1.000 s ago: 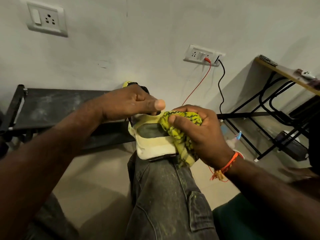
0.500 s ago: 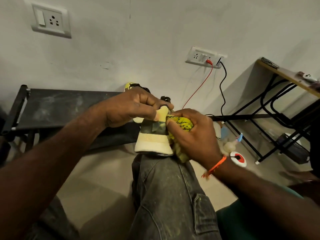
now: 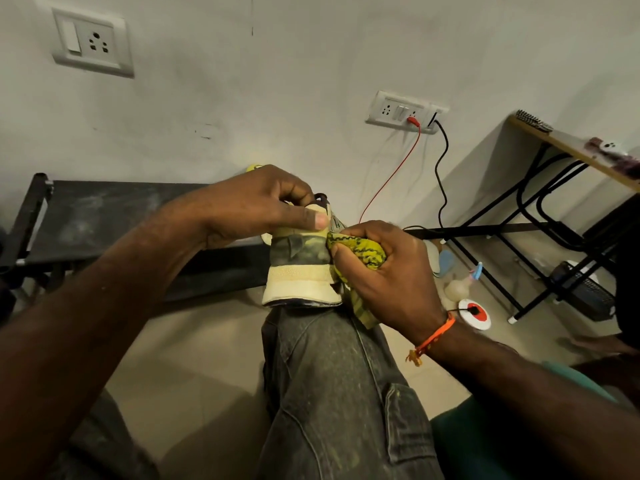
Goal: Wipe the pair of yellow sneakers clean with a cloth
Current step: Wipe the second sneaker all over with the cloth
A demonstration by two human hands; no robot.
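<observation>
Currently the left hand (image 3: 256,206) grips the light, stiff-soled sneaker (image 3: 300,268) at its collar, heel resting on the knee (image 3: 311,327). The right hand (image 3: 388,271) clutches the soft cloth (image 3: 360,252) against its side.

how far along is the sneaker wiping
Done: nothing shows as finished. In hand: the left hand holds one sneaker heel-up on the knee, while the right hand grips the cloth against its heel side. Left: the sole edge looks grubby, and a second sneaker can't be clearly made out.
</observation>
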